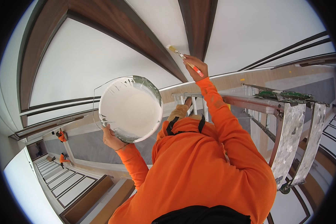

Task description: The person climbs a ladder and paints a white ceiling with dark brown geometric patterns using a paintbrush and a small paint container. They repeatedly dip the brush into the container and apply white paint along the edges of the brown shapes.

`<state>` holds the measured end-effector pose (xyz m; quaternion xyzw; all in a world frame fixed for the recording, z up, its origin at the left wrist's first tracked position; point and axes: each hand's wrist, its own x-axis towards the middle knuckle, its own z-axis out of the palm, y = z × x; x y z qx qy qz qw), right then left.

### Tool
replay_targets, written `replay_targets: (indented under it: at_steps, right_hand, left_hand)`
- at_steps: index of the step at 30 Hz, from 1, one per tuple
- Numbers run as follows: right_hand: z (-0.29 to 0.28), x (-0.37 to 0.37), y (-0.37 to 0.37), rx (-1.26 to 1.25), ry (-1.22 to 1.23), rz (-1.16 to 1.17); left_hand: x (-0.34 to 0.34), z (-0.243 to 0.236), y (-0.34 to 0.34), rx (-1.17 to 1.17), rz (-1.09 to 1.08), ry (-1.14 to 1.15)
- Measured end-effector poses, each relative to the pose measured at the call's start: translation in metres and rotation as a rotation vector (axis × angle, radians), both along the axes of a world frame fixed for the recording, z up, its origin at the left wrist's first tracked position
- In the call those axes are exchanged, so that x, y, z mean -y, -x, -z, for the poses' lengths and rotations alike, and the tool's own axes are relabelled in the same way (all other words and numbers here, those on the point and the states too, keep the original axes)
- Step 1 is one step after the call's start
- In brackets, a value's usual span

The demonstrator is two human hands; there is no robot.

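Note:
My left hand (pixel 112 137) grips the lower rim of a round bucket (pixel 157 98) of off-white paint, holding it out in front of me. Green and white smears mark the bucket's wall, and a thin wire handle (pixel 94 106) loops off its left side. Closed around the red-tipped handle of a paintbrush (pixel 180 55), my right hand (pixel 196 68) is raised toward the wall. The brush's pale bristles are at the white wall strip (pixel 164 31) between two dark brown wooden trims. Whether the bristle tips touch the wall is hard to tell.
A paint-spattered ladder (pixel 287 138) stands at my right, with a green, paint-crusted item (pixel 283 95) on its top. My feet are on rungs above the floor. Far below left, two people in orange, one person (pixel 61 136) nearer the wall, work low down. Dark trims (pixel 134 28) cross the wall.

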<state>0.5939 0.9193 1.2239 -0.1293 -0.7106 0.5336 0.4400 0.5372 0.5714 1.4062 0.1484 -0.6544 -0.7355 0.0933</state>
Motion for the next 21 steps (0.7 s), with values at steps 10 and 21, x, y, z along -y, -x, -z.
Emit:
replay_targets:
  at_steps: [10,21]
  right_hand:
    - [0.008,0.0,0.0,0.017,-0.013,0.004]
    - [0.012,0.001,-0.001,0.033,-0.013,0.003]
  left_hand:
    - [0.003,0.001,-0.001,0.017,-0.031,0.017]
    - [0.002,-0.002,-0.003,0.012,-0.031,-0.022]
